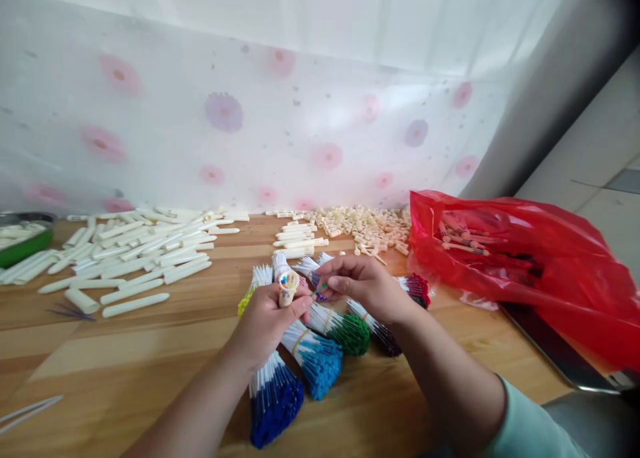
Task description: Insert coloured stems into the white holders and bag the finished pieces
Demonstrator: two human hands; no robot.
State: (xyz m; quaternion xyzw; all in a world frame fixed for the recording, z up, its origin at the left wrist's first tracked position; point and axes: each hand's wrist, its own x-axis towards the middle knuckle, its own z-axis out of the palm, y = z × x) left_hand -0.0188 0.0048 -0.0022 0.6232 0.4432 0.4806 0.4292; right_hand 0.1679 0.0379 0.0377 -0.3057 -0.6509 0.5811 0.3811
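Observation:
My left hand (pixel 267 321) is closed around a cream plastic pen part (pixel 287 293), its end facing me with small blue and red tips showing. Close beside it, my right hand (pixel 367 288) pinches a thin pen refill with a green tip (pixel 323 287); its far end is hidden among my fingers. Below and around both hands lie banded bundles of white refills with coloured ends: dark blue (pixel 275 401), light blue (pixel 317 368), green (pixel 350 331), yellow (pixel 245 298), dark purple (pixel 385 335) and red (pixel 417 288).
Cream pen barrels (pixel 145 245) are heaped at the left, near a green tray (pixel 30 245). Small cream parts (pixel 360 225) pile up at the back. A red plastic bag (pixel 525 265) with pen parts lies at the right, partly over a dark flat device (pixel 545 351). A flowered sheet (pixel 300 125) hangs behind.

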